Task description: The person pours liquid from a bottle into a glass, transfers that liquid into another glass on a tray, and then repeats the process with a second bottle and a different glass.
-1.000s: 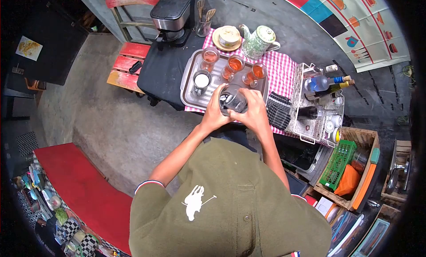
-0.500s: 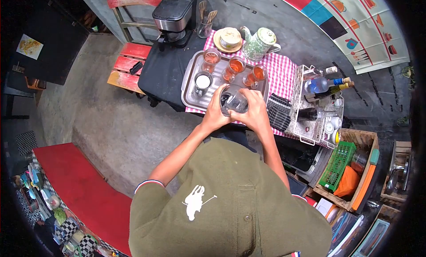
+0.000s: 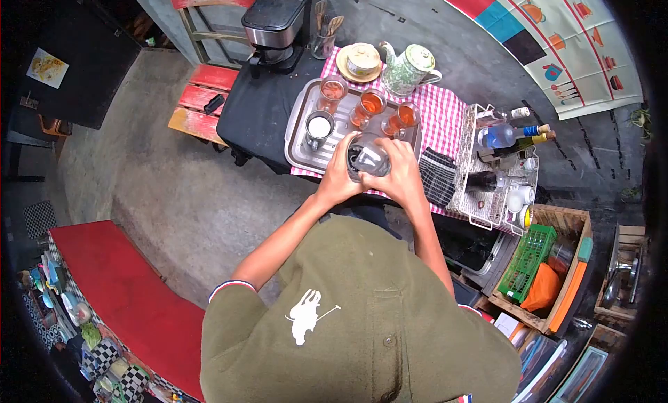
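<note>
Between my two hands is a clear, round glass vessel (image 3: pixel 371 158) with something dark inside its left part; the exact kind is hard to make out. My left hand (image 3: pixel 337 176) wraps round its left side and my right hand (image 3: pixel 401 172) its right side, both thumbs toward me. The vessel is held at the front edge of a metal tray (image 3: pixel 298 142). On that tray stand a glass of reddish drink (image 3: pixel 332 90), two glass mugs of orange-red drink, one in the middle (image 3: pixel 369 105) and one at right (image 3: pixel 403 116), and a cup with white contents (image 3: pixel 319 128).
Behind the tray are a lidded bowl on a saucer (image 3: pixel 360 61) and a green speckled pot (image 3: pixel 409 73). A coffee maker (image 3: pixel 275 31) stands back left. To the right are a dark checked cloth (image 3: pixel 438 177) and a wire rack (image 3: pixel 473 194) of bottles.
The camera view has shifted very slightly. Both hands keep their hold on the glass vessel, which stays in nearly the same place with at most a slight tilt.
</note>
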Motion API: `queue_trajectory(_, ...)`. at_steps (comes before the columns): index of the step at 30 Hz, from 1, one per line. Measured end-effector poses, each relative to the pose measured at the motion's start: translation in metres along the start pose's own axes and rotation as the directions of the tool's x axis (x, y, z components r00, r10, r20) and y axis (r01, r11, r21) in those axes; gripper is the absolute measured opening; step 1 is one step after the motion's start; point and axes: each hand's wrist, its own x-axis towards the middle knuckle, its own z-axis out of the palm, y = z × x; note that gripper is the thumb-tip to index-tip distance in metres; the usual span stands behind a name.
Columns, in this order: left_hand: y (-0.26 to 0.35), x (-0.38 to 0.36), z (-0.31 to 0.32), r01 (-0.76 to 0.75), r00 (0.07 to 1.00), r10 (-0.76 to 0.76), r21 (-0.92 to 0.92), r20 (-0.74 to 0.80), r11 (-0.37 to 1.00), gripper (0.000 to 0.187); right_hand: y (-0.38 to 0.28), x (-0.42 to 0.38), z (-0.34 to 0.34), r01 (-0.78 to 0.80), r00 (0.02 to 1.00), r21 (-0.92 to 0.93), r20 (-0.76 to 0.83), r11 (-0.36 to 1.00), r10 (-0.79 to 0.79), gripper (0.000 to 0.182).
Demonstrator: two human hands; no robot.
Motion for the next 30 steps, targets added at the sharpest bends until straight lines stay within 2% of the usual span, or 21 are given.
queue_trajectory(6, 0.001, -0.001, 0.001, 0.006, 1.0, -0.006, -0.003, 0.005, 1.0, 0.093, 0.002, -0.002, 0.001, -0.003, 1.0, 0.003, -0.011, 1.0, 0.003, 0.068)
queue_trajectory(15, 0.002, -0.002, 0.002, 0.049, 0.998, -0.048, -0.015, 0.036, 0.999, 0.098, -0.001, 0.0, -0.004, -0.057, 0.996, -0.021, 0.063, 0.998, 0.059, 0.067)
queue_trajectory(24, 0.0, -0.005, 0.005, 0.064, 0.995, -0.062, -0.025, 0.076, 0.998, 0.104, 0.002, 0.006, -0.012, -0.07, 0.975, -0.117, 0.201, 0.991, 0.093, 0.068)
queue_trajectory(30, -0.001, -0.006, 0.007, 0.032, 0.996, -0.03, -0.03, 0.085, 0.999, 0.104, 0.004, 0.012, -0.012, -0.006, 0.97, -0.184, 0.236, 0.983, 0.05, 0.067)
